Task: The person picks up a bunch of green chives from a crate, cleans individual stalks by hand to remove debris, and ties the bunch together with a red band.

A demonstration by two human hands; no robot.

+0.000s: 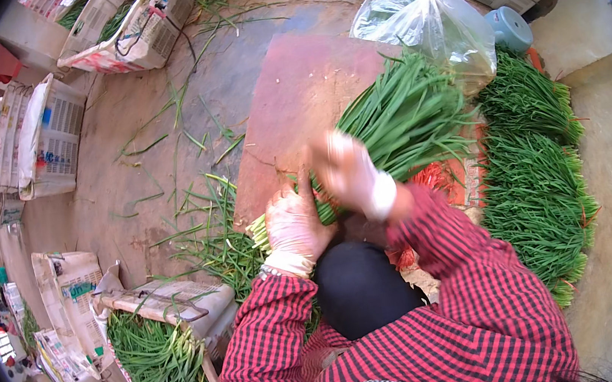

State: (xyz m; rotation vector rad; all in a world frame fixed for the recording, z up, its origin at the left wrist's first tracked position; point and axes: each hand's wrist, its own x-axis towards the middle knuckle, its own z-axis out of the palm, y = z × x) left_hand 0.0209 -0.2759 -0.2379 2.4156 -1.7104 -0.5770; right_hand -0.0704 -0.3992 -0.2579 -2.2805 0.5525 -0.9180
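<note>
My left hand [293,218], in a thin translucent glove, grips a bunch of green garlic chives [408,112] close to its pale cut stem ends. The leaves fan out toward the upper right over a reddish board [300,97]. Blurred by motion, my right hand [342,172] is over the stems just right of the left one; its fingers are too smeared to show whether they hold anything. A bit of red, perhaps a tie, shows on the stems between both hands. Beside my right forearm lies a heap of red ties [433,176].
Tied chive bunches [534,180] are stacked along the right wall. Behind the board sit a knotted clear plastic bag [429,24] and a blue plastic stool [508,28]. A crate of loose chives [157,358] stands at lower left. Stray leaves [227,252] litter the floor.
</note>
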